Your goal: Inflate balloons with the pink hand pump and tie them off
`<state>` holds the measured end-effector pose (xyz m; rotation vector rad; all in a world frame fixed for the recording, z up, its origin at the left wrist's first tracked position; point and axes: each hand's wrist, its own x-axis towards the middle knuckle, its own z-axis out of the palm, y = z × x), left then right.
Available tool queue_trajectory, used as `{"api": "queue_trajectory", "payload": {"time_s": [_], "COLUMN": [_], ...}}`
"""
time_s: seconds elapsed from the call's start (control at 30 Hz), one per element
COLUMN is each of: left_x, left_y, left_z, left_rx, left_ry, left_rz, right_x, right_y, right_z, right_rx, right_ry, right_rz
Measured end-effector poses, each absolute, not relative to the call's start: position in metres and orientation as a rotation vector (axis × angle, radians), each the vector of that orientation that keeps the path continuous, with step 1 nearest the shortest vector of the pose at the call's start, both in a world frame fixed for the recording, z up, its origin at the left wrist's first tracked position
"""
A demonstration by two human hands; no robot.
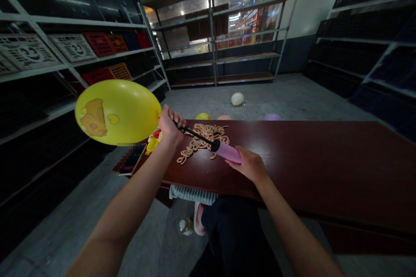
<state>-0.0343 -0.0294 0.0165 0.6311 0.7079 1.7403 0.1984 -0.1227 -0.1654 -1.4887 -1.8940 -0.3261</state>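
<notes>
A blown-up yellow balloon (pixel 117 111) with a brown cartoon print sticks out to the left of my left hand (pixel 170 126). That hand is closed round the balloon's neck and the black nozzle of a pink hand pump (pixel 225 151). My right hand (pixel 248 166) grips the pump's pink barrel from behind, just above the dark red table (pixel 312 169). A heap of tan rubber bands or strings (pixel 202 137) lies on the table under the pump.
Several inflated balloons lie beyond the table's far edge: a yellow balloon (pixel 203 116), a pale balloon (pixel 237 98) and a lilac balloon (pixel 272 117). Metal shelves line the left, back and right walls; crates (pixel 97 43) fill the left ones. A small bottle (pixel 185 226) stands on the floor by my legs.
</notes>
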Motion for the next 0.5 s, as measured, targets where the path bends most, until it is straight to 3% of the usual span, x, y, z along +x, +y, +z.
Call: {"api": "queue_trajectory", "payload": {"time_s": [0.2,0.5], "left_x": [0.020,0.099], "left_y": [-0.011,-0.018], "left_z": [0.010,-0.040], "left_rx": [0.658,0.695], "left_ry": [0.676,0.710], "left_rz": [1.746,1.597], "right_x": [0.203,0.201], "right_y": [-0.119,-0.113], "right_z": [-0.168,-0.168], "right_rx": [-1.647,-1.812], "right_ry": [-1.742,-1.625], "right_rz": [-0.402,-0.403]}}
